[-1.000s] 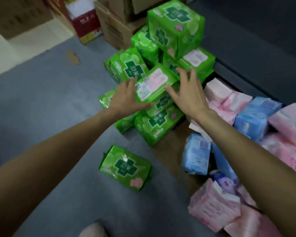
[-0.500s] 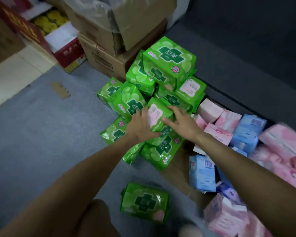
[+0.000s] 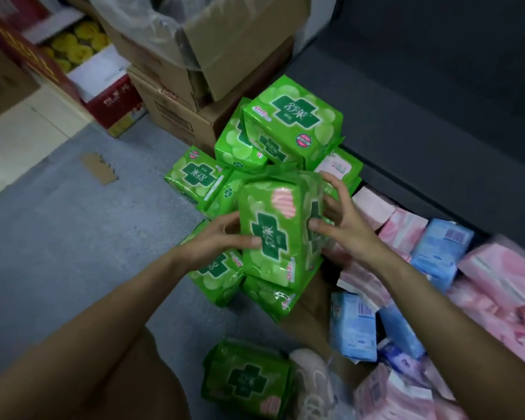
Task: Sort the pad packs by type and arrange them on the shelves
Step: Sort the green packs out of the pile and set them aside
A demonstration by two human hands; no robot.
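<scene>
Hands press on one green pad pack (image 3: 278, 234) from both sides: the left hand (image 3: 217, 244) clasps its left edge with the thumb across the front, while the right hand (image 3: 341, 225) bears on its right side with curled fingers. The pack stands upright, against the front of a heap of green packs (image 3: 291, 122) on the grey floor (image 3: 58, 237). One more green pack (image 3: 246, 380) lies apart, nearer the person, beside a shoe (image 3: 312, 386). Pink packs (image 3: 403, 228) and blue packs (image 3: 440, 253) lie jumbled to the right. Cardboard boxes (image 3: 176, 113) stand behind the heap.
</scene>
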